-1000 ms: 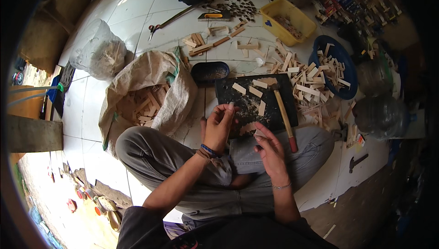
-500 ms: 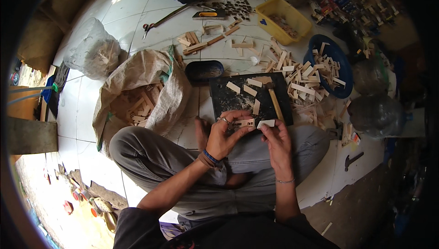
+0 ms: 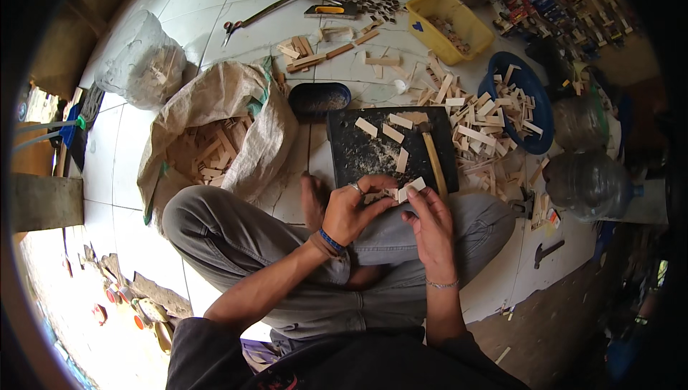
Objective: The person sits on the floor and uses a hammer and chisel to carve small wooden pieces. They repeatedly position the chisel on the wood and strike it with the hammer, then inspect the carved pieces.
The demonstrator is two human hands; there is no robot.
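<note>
Above my lap, my left hand (image 3: 351, 212) pinches a small wooden piece (image 3: 389, 194), mostly covered by the fingers. Close against its right end, a pale flat wooden strip (image 3: 413, 189) is gripped between thumb and fingers of my right hand (image 3: 431, 231). The two pieces appear to touch or overlap, though I cannot tell exactly. Just beyond my hands lies a black board (image 3: 347, 153) strewn with sawdust. Several loose wooden strips (image 3: 393, 133) rest on it, with a wooden-handled hammer (image 3: 433, 161) along its right side.
An open woven sack (image 3: 265, 139) of wood pieces stands left of the board, beside a dark oval tray (image 3: 292, 96). To the right, wooden strips (image 3: 476, 136) heap against a blue basin (image 3: 542, 107). Farther back is a yellow tub (image 3: 466, 42). A second hammer (image 3: 548, 252) lies far right.
My right hand has tilted its strip and brought it left against the piece in my left hand. The slotted face of the left piece has turned mostly out of sight.
</note>
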